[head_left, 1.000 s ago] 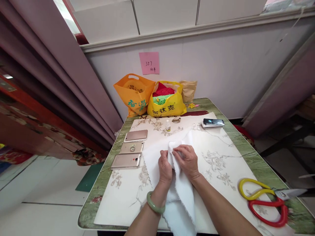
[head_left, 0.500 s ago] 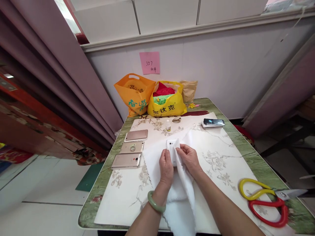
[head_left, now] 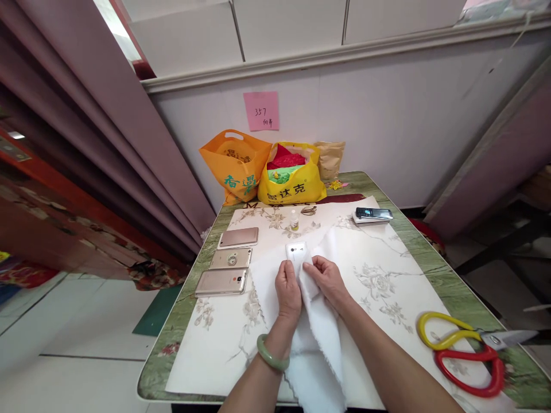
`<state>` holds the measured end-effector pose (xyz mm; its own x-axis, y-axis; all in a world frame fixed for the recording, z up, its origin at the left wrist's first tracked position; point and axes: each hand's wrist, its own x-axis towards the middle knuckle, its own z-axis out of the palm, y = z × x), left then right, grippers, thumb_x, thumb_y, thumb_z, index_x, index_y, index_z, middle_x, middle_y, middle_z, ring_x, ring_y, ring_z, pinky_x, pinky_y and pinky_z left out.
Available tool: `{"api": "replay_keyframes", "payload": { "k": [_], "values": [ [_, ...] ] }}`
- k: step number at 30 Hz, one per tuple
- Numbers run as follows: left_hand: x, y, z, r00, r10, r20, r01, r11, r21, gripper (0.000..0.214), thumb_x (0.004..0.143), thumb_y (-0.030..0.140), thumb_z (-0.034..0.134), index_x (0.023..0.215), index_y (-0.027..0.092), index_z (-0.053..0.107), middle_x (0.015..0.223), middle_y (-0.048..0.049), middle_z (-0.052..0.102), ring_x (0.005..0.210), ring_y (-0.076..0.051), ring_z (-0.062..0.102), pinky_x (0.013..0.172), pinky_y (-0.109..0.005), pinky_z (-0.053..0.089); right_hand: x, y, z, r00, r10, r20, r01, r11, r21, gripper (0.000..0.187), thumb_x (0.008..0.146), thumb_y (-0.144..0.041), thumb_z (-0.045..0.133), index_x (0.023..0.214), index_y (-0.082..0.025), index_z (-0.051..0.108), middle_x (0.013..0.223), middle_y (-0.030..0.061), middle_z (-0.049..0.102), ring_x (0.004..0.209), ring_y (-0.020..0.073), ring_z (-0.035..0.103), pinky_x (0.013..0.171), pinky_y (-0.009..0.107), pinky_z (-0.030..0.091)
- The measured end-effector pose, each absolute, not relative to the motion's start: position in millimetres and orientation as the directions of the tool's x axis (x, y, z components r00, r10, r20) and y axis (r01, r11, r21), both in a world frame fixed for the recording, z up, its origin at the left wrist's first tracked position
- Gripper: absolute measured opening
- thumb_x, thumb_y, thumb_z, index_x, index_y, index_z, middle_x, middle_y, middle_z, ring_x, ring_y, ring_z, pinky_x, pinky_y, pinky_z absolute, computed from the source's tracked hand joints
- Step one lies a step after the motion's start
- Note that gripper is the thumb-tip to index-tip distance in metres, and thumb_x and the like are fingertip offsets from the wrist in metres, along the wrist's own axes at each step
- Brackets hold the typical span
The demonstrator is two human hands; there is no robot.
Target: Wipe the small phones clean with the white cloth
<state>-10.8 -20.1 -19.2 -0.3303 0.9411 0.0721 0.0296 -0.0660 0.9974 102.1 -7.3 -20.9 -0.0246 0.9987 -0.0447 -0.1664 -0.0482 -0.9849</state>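
Note:
A white smartphone (head_left: 296, 250) stands out between my hands with its camera side showing. My left hand (head_left: 288, 289) is closed on its left edge. In my right hand (head_left: 328, 280), pinched fingers hold a white cloth (head_left: 318, 332) against the phone's right side. The cloth drapes down toward me past the table's front edge, and part of it spreads under my hands. The lower part of the phone is hidden by my fingers and the cloth.
Several phones (head_left: 221, 281) lie in a column at left. A small bottle (head_left: 294, 221) stands beyond my hands. Large scissors (head_left: 469, 355) with yellow and red handles rest front right. A keypad phone (head_left: 373, 214) lies back right. Orange (head_left: 236, 166) and yellow bags (head_left: 293, 186) stand behind.
The phone has tilted and shifted slightly left. My right hand has moved a little down and left, bringing the cloth with it over the phone's lower right side.

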Motion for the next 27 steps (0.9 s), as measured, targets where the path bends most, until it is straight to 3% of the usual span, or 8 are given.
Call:
{"api": "replay_keyframes", "payload": {
  "k": [4, 7, 14, 22, 27],
  "values": [
    [-9, -22, -16, -0.147, 0.984, 0.098, 0.087, -0.086, 0.993, 0.036, 0.091, 0.048, 0.047, 0.068, 0.02, 0.045, 0.063, 0.0043, 0.04, 0.063, -0.012, 0.038, 0.06, -0.023, 0.036, 104, -5, -17, 0.12, 0.983, -0.14, -0.357, -0.089, -0.93, 0.037, 0.071, -0.054, 0.073, 0.074, -0.02, 0.057, 0.061, -0.0043, 0.056, 0.052, 0.0112, 0.045, 0.049, 0.023, 0.039],
    [-9, -24, -14, -0.065, 0.995, 0.076, 0.065, -0.072, 0.995, 0.035, 0.088, 0.047, 0.052, 0.067, 0.019, 0.046, 0.062, 0.0044, 0.039, 0.061, -0.011, 0.036, 0.057, -0.022, 0.034, 106, -4, -9, 0.13, 0.968, -0.215, -0.433, -0.139, -0.89, 0.038, 0.069, -0.054, 0.075, 0.078, -0.02, 0.059, 0.061, -0.004, 0.059, 0.052, 0.0121, 0.048, 0.049, 0.024, 0.042],
    [-10, -23, -13, 0.011, 1.0, 0.009, -0.085, -0.008, 0.996, 0.033, 0.086, 0.045, 0.057, 0.095, 0.014, 0.064, 0.075, -0.0018, 0.06, 0.066, -0.013, 0.049, 0.062, -0.024, 0.042, 107, -5, -9, 0.069, 0.982, -0.174, -0.387, -0.134, -0.912, 0.039, 0.068, -0.056, 0.074, 0.077, -0.021, 0.058, 0.062, -0.0036, 0.06, 0.051, 0.0138, 0.051, 0.051, 0.027, 0.045],
    [-21, -18, -15, 0.17, 0.978, -0.12, -0.231, 0.158, 0.96, 0.035, 0.075, 0.04, 0.072, 0.094, 0.011, 0.068, 0.073, -0.0039, 0.066, 0.064, -0.014, 0.056, 0.063, -0.026, 0.047, 111, -3, -11, 0.009, 0.983, -0.182, -0.331, -0.169, -0.929, 0.044, 0.07, -0.063, 0.068, 0.073, -0.021, 0.056, 0.055, -0.0048, 0.054, 0.045, 0.0125, 0.045, 0.045, 0.026, 0.04],
    [-21, -18, -17, 0.141, 0.983, -0.115, -0.298, 0.153, 0.942, 0.039, 0.075, 0.042, 0.072, 0.101, 0.013, 0.068, 0.078, -0.0039, 0.067, 0.071, -0.015, 0.059, 0.069, -0.027, 0.049, 110, -1, -13, -0.054, 0.983, -0.175, -0.345, -0.182, -0.921, 0.042, 0.067, -0.059, 0.074, 0.078, -0.021, 0.06, 0.061, -0.0039, 0.06, 0.048, 0.0126, 0.049, 0.048, 0.026, 0.042]
  ]
}}
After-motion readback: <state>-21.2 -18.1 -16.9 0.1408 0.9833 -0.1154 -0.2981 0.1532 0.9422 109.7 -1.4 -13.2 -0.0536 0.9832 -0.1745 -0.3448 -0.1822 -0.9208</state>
